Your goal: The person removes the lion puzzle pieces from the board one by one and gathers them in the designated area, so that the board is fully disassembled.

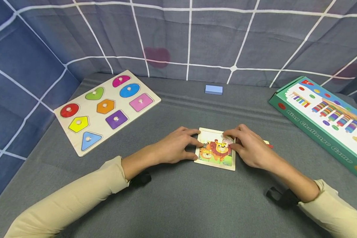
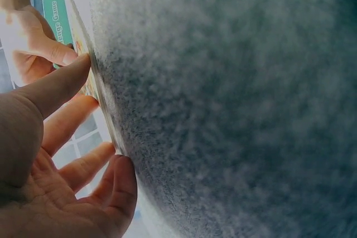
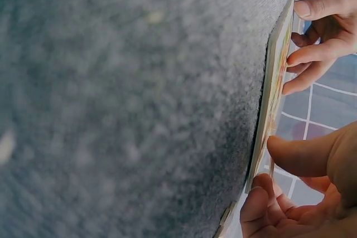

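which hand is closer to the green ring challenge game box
Right. The right hand is at the lion puzzle's right side, with the box farther right; the left hand is at the puzzle's left edge, on the side away from the box.

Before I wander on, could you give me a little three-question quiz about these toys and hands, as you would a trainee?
1. How many knobbed shapes are on the shape board?
2. Which hand is nearer the green game box?
3. True or false: the blue block lies between the lion puzzle and the curtain.

Key:
1. Nine.
2. The right hand.
3. True.
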Available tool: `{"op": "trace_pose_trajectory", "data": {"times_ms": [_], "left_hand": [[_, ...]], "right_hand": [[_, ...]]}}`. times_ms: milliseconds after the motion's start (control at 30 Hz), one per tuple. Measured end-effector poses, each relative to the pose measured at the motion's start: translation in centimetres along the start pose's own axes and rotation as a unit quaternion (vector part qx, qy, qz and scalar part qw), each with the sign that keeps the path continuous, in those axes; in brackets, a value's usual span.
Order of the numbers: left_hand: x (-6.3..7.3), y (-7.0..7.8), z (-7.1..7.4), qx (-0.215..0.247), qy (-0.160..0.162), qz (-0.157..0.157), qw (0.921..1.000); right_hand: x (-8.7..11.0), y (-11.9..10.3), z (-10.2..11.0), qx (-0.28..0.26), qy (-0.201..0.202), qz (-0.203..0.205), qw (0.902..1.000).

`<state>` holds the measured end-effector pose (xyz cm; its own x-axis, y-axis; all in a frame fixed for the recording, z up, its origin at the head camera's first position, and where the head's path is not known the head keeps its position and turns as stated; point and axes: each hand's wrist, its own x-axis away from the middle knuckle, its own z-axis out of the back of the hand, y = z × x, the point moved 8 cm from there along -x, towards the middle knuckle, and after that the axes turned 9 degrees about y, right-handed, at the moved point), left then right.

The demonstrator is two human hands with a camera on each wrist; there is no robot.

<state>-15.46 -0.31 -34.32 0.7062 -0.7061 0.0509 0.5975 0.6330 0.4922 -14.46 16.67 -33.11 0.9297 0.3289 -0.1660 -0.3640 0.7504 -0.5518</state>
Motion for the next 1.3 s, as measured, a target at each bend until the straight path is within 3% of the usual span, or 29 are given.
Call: {"op": "trace_pose_trajectory", "data": {"times_ms": [633,967,1300], "left_hand": [[0.1,0.1,0.1,-0.001,0.008,-0.008,0.9999],[0.1,0.1,0.2,-0.002,0.009,-0.009,0.9999],[0.0,0.2,0.2,-0.004,0.005,-0.007,1.0000]], "right_hand": [[0.6,0.5,1.2,-0.055,0.009,-0.014,0.9984],[1.4,0.6,2.1,-0.063,0.046,0.042,0.9961],[2.3,1.4,2.9,-0.054,0.049,0.030,0.9969]]}}
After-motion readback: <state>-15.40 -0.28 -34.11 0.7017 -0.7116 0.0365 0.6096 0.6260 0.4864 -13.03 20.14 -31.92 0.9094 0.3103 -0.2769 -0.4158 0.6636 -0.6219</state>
